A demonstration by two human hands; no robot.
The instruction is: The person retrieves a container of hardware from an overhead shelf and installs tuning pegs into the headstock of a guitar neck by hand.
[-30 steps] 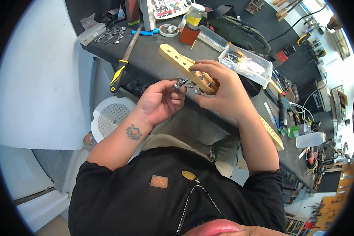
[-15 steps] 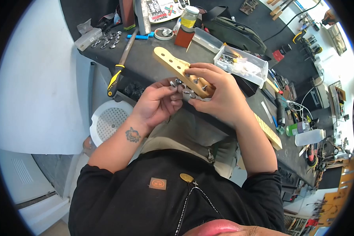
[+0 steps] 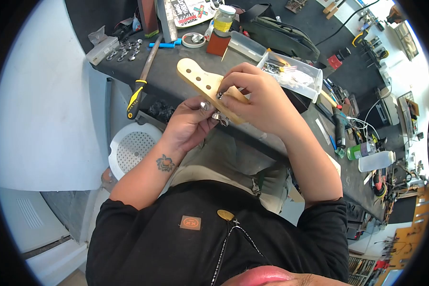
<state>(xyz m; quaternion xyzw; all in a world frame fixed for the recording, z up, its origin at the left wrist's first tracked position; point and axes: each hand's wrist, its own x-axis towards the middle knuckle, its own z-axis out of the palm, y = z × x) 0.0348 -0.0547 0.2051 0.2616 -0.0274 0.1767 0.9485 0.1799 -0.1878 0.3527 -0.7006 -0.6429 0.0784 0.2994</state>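
Note:
A pale wooden guitar headstock [image 3: 195, 75] tilts in front of me, with several open peg holes along its upper part. My left hand [image 3: 191, 121] is closed beneath its near edge, its thumb and fingers on a silvery tuning machine [image 3: 205, 105]. More tuner buttons [image 3: 217, 116] stick out along that edge, just right of my left fingertips. Across the face of the headstock, my right hand [image 3: 257, 97] pinches a small metal tuner post [image 3: 219, 95] at one of the holes. Its palm and fingers cover the lower headstock, and my forearm hides most of the neck.
On the dark bench lie several loose tuning machines [image 3: 128, 50], a yellow-black handled file [image 3: 137, 97], a tape roll [image 3: 194, 40], a lidded jar [image 3: 224, 19] and a clear parts box [image 3: 295, 78]. A white perforated stool [image 3: 134, 148] stands below left. Bottles [image 3: 376, 161] stand at right.
My right hand has shifted from gripping the headstock's far edge to pinching at a tuner post on its face. The headstock has moved slightly left and turned. My left hand stays beneath it.

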